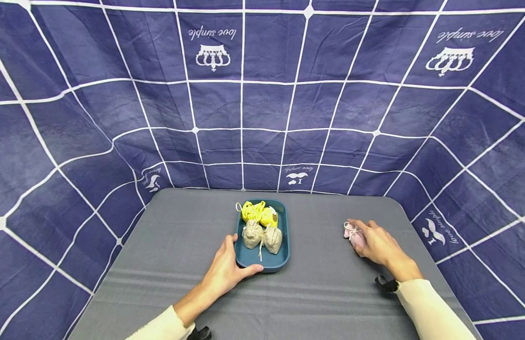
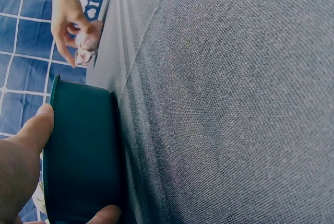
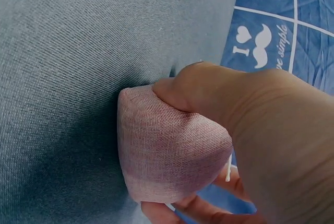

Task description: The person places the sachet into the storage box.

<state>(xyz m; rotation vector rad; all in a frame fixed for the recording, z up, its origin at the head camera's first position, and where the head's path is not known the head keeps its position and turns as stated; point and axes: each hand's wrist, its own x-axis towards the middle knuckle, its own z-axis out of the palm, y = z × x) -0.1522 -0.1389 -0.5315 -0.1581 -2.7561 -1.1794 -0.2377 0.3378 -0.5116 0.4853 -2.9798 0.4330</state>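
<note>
My right hand (image 1: 379, 245) grips a small pink cloth drawstring pouch (image 1: 358, 239) with a white cord, on the right side of the table. Up close in the right wrist view, the pouch (image 3: 167, 145) sits between thumb and fingers, its base by the cloth. My left hand (image 1: 223, 268) holds the near left corner of a dark teal tray (image 1: 286, 252), thumb on the near rim and fingers along the left side. Inside the tray lie two yellow pouches (image 1: 268, 217) at the back and two beige pouches (image 1: 273, 239) in front of them.
Grey cloth covers the table (image 1: 317, 283). A blue curtain (image 1: 266, 108) with white grid lines hangs behind it and along both sides. Black straps (image 1: 386, 284) are worn at both wrists.
</note>
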